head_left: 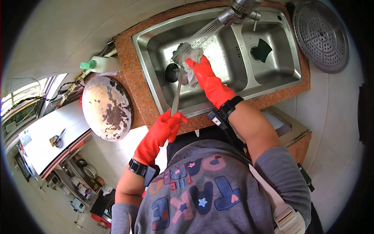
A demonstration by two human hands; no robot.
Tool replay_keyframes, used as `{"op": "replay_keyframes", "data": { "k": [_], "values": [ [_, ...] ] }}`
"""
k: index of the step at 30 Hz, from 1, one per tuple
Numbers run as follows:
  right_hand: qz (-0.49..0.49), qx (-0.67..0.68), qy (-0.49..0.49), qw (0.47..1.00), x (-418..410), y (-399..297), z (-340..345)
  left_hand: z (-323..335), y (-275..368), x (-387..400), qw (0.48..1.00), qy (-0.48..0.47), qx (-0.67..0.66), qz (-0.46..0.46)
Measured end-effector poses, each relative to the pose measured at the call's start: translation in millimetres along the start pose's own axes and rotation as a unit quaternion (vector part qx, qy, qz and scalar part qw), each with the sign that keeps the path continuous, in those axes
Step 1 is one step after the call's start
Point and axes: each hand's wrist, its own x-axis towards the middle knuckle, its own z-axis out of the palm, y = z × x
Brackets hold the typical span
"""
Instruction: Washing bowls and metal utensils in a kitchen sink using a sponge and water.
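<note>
My left hand (163, 128), in a red rubber glove, grips the near end of a long metal utensil (176, 98) that reaches over the rim of the stainless steel sink (155, 99). Its far end meets a crumpled pale cloth (191, 77), and its shape there is hidden. My right hand (206, 76), gloved in red too, holds the cloth in the larger basin. Water sprays from the faucet (229, 16) onto the cloth and a dark patch behind it. Just left of the cloth is a round dark drain (172, 72).
A dark green scouring pad (263, 50) lies at the smaller basin's drain. A perforated metal steamer plate (321, 35) leans at the right. Left of the sink are a pump bottle (102, 64) and a round worn board (106, 108). Scissors (58, 142) lie on a white surface.
</note>
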Motion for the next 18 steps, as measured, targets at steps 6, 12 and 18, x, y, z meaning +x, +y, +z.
{"op": "replay_keyframes", "data": {
  "k": [6,12,18],
  "values": [
    [0.010,-0.044,0.038,0.998,-19,1,17,18,6,18,0.997,0.017,-0.009,0.075],
    [0.019,-0.147,-0.063,0.987,-1,-3,1,15,14,23,0.998,0.062,0.019,-0.015],
    [-0.078,-0.577,-0.233,0.779,-8,-79,33,-7,21,15,0.989,0.083,0.109,-0.050]
  ]
}}
